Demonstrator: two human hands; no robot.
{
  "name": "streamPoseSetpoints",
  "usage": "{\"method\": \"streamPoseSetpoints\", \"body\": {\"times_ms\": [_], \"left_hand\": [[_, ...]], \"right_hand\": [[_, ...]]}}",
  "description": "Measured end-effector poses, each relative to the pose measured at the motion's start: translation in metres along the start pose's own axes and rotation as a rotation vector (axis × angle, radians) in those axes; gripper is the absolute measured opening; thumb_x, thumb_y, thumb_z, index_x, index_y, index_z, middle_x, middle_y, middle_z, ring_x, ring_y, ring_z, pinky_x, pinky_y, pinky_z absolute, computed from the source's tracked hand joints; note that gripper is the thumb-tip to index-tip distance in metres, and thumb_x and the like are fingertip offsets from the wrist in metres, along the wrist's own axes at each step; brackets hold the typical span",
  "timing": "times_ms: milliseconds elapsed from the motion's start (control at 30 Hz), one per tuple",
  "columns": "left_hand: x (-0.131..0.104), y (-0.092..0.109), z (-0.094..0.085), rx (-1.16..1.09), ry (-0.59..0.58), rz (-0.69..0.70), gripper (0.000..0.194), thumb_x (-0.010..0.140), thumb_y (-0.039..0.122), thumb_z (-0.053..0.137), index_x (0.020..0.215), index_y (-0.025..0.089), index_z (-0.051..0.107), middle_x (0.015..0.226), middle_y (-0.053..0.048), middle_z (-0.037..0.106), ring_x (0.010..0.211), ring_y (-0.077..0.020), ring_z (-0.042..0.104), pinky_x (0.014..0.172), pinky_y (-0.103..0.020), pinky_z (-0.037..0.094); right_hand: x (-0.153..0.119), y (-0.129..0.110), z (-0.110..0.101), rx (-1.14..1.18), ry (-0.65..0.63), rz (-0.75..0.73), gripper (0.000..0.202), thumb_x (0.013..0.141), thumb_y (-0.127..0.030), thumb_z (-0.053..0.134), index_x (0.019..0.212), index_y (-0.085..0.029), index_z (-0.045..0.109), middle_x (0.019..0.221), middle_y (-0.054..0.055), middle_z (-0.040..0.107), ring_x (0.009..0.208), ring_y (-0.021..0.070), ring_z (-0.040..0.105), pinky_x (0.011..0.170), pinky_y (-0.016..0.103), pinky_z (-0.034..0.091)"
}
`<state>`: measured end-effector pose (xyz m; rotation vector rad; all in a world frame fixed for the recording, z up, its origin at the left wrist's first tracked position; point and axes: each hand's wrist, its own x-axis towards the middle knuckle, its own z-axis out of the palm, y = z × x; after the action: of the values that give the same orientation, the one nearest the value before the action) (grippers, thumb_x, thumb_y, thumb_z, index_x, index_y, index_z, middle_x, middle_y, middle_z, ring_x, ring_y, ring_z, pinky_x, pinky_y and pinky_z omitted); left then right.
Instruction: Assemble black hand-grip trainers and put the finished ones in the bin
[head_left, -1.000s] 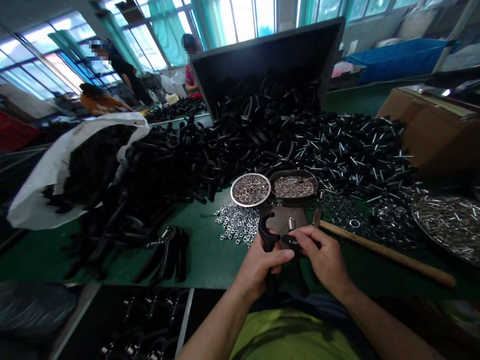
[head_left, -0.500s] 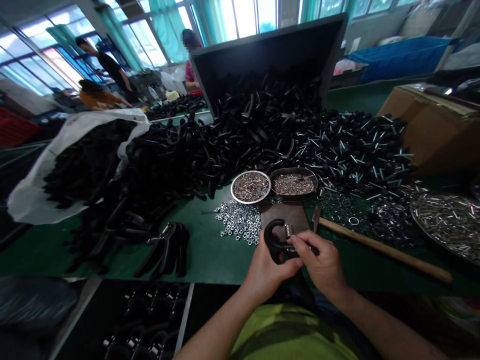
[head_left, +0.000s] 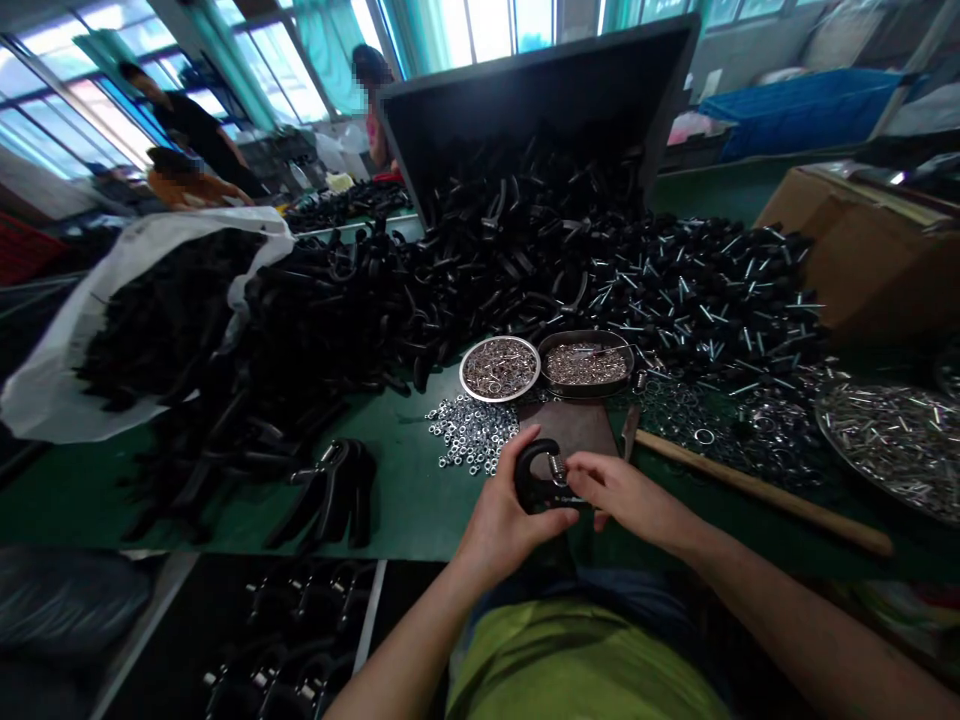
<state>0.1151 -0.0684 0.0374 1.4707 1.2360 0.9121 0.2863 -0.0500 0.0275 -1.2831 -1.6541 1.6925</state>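
Note:
A black hook-shaped part (head_left: 534,485) is held above the green table (head_left: 420,500), with my left hand (head_left: 499,520) wrapped round its curved side. A small metal spring (head_left: 556,468) stands in the opening of the curve. The fingers of my right hand (head_left: 619,495) are pressed together at the spring's right side and touch it or the part beside it. Beyond the hands lies a brown flat plate (head_left: 574,425). Loose metal nuts (head_left: 469,430) are spread to the left of the plate.
Behind are a round dish (head_left: 500,369) and an oval tin (head_left: 587,364) of small metal pieces. A wooden-handled hammer (head_left: 765,490) lies right. Black parts (head_left: 337,495) lie left. A large pile (head_left: 480,270), a cardboard box (head_left: 855,250) and several people stand farther back.
The black part has tilted and moved slightly left with my left hand. The spring now sits lower, within the curve. My right hand has turned more sideways, its fingers by the spring.

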Motion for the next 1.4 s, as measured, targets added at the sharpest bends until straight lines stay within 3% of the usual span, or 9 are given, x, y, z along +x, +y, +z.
{"method": "streamPoseSetpoints", "body": {"times_ms": [67, 233, 467, 633, 833, 1000, 1100, 1233, 1400], "left_hand": [[-0.002, -0.002, 0.002, 0.034, -0.045, -0.001, 0.083, 0.061, 0.017, 0.075, 0.132, 0.030, 0.035, 0.117, -0.002, 0.057, 0.102, -0.0204, 0.058, 0.090, -0.033, 0.045], [-0.007, -0.008, 0.011, -0.023, 0.057, -0.012, 0.078, 0.061, 0.017, 0.074, 0.128, 0.026, 0.034, 0.118, -0.003, 0.055, 0.104, -0.0198, 0.056, 0.090, -0.032, 0.046], [-0.011, -0.017, 0.011, -0.017, -0.018, 0.062, 0.074, 0.061, 0.014, 0.071, 0.124, 0.024, 0.034, 0.107, -0.004, 0.058, 0.095, -0.0188, 0.059, 0.086, -0.032, 0.047], [-0.003, -0.020, 0.015, -0.040, -0.064, 0.055, 0.074, 0.059, 0.010, 0.069, 0.123, 0.025, 0.034, 0.105, -0.001, 0.059, 0.091, -0.0167, 0.060, 0.083, -0.029, 0.046], [0.027, -0.040, 0.025, 0.073, -0.059, 0.006, 0.073, 0.064, 0.024, 0.073, 0.127, 0.022, 0.035, 0.111, -0.005, 0.057, 0.097, -0.0191, 0.057, 0.085, -0.032, 0.045], [0.072, -0.048, -0.006, 0.549, 0.213, 0.216, 0.035, 0.079, 0.032, 0.060, 0.111, 0.018, 0.056, 0.110, -0.008, 0.056, 0.108, -0.0221, 0.049, 0.094, -0.035, 0.038], [0.110, -0.046, -0.042, 0.826, 0.381, 0.167, 0.026, 0.086, 0.031, 0.048, 0.103, 0.017, 0.062, 0.102, -0.009, 0.058, 0.101, -0.0224, 0.050, 0.090, -0.034, 0.039], [0.154, -0.046, -0.075, 1.079, 0.353, 0.016, 0.025, 0.080, 0.031, 0.055, 0.094, 0.016, 0.069, 0.095, -0.012, 0.060, 0.098, -0.0275, 0.052, 0.086, -0.037, 0.041], [0.172, -0.053, -0.079, 1.090, 0.292, 0.006, 0.017, 0.078, 0.027, 0.056, 0.084, 0.018, 0.070, 0.091, -0.010, 0.063, 0.093, -0.0254, 0.055, 0.079, -0.033, 0.043]], "right_hand": [[0.002, -0.006, 0.004, -0.029, -0.031, 0.020, 0.042, 0.085, -0.055, 0.043, 0.091, -0.016, 0.058, 0.080, 0.004, 0.061, 0.061, 0.0125, 0.054, 0.047, 0.022, 0.040], [0.000, -0.015, 0.016, -0.319, 0.262, -0.086, 0.024, 0.088, -0.039, 0.046, 0.080, -0.018, 0.052, 0.080, 0.005, 0.062, 0.077, 0.0167, 0.057, 0.065, 0.027, 0.041], [-0.006, -0.022, 0.017, -0.710, 0.196, -0.135, 0.023, 0.091, -0.033, 0.039, 0.086, -0.016, 0.053, 0.079, 0.009, 0.065, 0.074, 0.0209, 0.062, 0.063, 0.030, 0.037], [0.001, -0.015, 0.013, -0.804, 0.201, -0.110, 0.025, 0.090, -0.031, 0.037, 0.090, -0.015, 0.056, 0.084, 0.011, 0.068, 0.077, 0.0206, 0.064, 0.063, 0.029, 0.037], [0.028, -0.005, -0.024, -1.005, 0.095, -0.037, 0.039, 0.089, -0.046, 0.039, 0.083, -0.017, 0.065, 0.084, 0.012, 0.070, 0.079, 0.0256, 0.065, 0.066, 0.032, 0.040], [0.071, -0.022, -0.051, -1.083, 0.272, -0.130, 0.028, 0.089, -0.036, 0.044, 0.093, -0.022, 0.068, 0.093, 0.006, 0.070, 0.088, 0.0217, 0.062, 0.070, 0.030, 0.041], [0.110, -0.036, -0.049, -1.076, 0.352, -0.220, 0.024, 0.088, -0.030, 0.047, 0.093, -0.022, 0.069, 0.098, 0.006, 0.069, 0.097, 0.0203, 0.057, 0.078, 0.029, 0.041], [0.158, -0.046, -0.033, -1.090, 0.387, -0.198, 0.022, 0.085, -0.026, 0.052, 0.086, -0.015, 0.071, 0.098, 0.013, 0.067, 0.103, 0.0259, 0.052, 0.077, 0.032, 0.043], [0.185, -0.045, -0.019, -1.060, 0.389, -0.174, 0.017, 0.082, -0.020, 0.055, 0.083, -0.013, 0.071, 0.096, 0.015, 0.067, 0.102, 0.0258, 0.054, 0.077, 0.030, 0.043]]}}
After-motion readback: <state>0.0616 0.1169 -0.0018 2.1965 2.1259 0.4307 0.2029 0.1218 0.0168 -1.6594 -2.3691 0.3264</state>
